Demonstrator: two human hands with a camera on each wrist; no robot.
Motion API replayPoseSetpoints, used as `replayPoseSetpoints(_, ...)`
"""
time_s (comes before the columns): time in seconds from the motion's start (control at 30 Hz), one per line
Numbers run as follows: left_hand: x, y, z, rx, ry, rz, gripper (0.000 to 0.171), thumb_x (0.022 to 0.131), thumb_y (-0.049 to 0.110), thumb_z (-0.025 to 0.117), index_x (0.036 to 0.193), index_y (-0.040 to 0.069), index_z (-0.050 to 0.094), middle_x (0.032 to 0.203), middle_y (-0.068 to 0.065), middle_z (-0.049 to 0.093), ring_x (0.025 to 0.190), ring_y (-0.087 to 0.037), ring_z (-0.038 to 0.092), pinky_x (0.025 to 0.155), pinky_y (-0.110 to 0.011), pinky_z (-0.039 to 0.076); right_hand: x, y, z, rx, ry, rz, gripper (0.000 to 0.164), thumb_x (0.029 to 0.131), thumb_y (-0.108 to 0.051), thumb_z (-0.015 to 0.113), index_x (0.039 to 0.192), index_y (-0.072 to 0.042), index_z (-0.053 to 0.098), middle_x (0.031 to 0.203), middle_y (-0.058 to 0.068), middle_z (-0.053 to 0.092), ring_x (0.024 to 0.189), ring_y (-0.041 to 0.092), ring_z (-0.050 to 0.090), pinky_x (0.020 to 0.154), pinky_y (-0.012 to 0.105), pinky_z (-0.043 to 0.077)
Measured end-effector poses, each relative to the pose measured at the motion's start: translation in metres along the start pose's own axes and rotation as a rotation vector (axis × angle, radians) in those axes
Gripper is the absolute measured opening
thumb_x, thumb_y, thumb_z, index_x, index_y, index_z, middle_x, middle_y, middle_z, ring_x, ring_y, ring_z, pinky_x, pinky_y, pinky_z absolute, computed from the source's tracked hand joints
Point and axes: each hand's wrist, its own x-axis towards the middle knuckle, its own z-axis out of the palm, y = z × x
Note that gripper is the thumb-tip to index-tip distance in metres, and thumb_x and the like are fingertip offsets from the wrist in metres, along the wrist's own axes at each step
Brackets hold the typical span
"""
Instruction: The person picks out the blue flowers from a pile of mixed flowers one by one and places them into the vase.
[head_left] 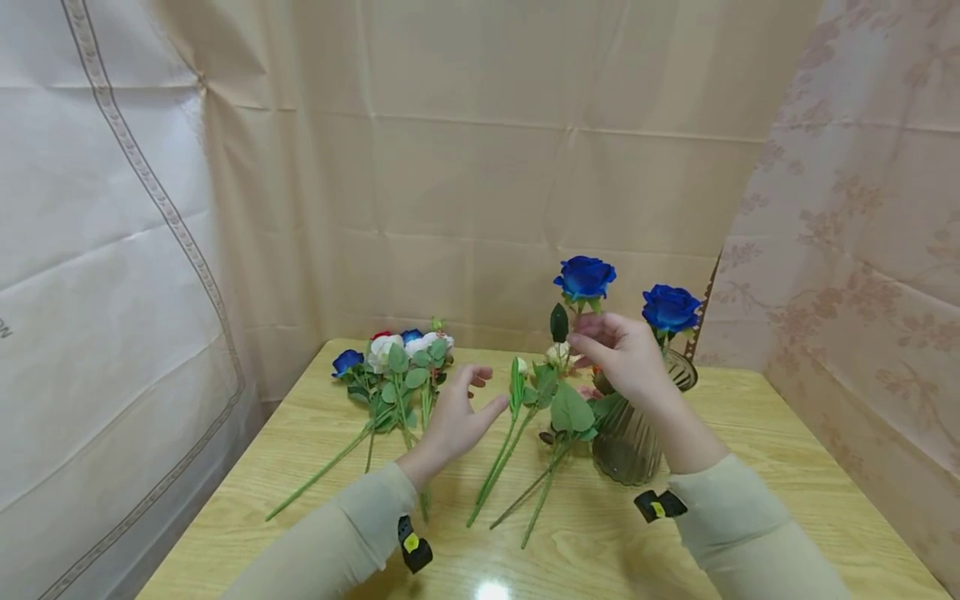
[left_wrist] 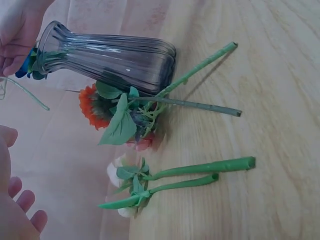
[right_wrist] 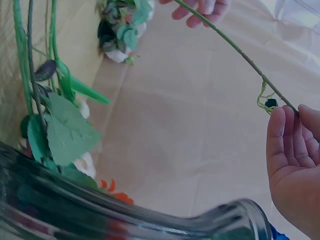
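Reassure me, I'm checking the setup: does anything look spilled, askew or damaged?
Nothing stands out. The ribbed, smoky glass vase stands upright on the pale wooden table, one blue rose in it; the right hand pinches a green-stemmed blue rose. No spill or breakage shows.

Right hand (head_left: 618,354) raised, pinching, left hand (head_left: 453,421) lower, relaxed

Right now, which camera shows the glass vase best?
The left wrist view: it shows the vase from top to bottom, mostly uncovered. In the head view, the right arm hides part of it. The right wrist view shows only a piece, cut off by the picture's edge.
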Motion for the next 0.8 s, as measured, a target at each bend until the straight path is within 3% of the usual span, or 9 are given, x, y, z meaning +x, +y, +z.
replayPoseSetpoints(0.17, 0.004, 0.005, 0.002, -0.015, 0.005, -0.012, 0.049, 0.087, 0.045, 0.065, 0.125, 0.018, 0.049, 0.12, 0.005, 0.05, 0.107, -0.018, 0.049, 0.085, -0.037, 0.043, -0.005, -0.026, -0.01, -0.001, 0.045, -0.003, 0.025, 0.09, -0.007, 0.063, 0.11, 0.007, 0.061, 0.094, 0.019, 0.066, 0.076, 0.032, 0.066, 0.066, 0.039, 0.055)
replayPoseSetpoints(0.43, 0.012, 0.015, 0.01, -0.002, 0.005, -0.038, 0.062, 0.08, 0.061, 0.063, 0.128, 0.024, 0.046, 0.123, 0.01, 0.046, 0.108, -0.012, 0.046, 0.082, -0.038, 0.045, 0.004, -0.005, -0.039, 0.013, 0.129, -0.079, 0.03, 0.088, -0.021, 0.068, 0.108, 0.0, 0.063, 0.093, 0.014, 0.067, 0.077, 0.029, 0.066, 0.064, 0.039, 0.055)
replayPoseSetpoints(0.8, 0.021, 0.03, 0.02, -0.025, -0.015, -0.041, 0.068, 0.078, 0.061, 0.064, 0.131, 0.024, 0.042, 0.122, 0.012, 0.046, 0.107, -0.008, 0.045, 0.082, -0.033, 0.044, 0.0, -0.02, -0.069, -0.019, 0.23, -0.084, 0.032, 0.088, -0.017, 0.067, 0.111, 0.006, 0.061, 0.091, 0.015, 0.066, 0.076, 0.025, 0.066, 0.065, 0.033, 0.054)
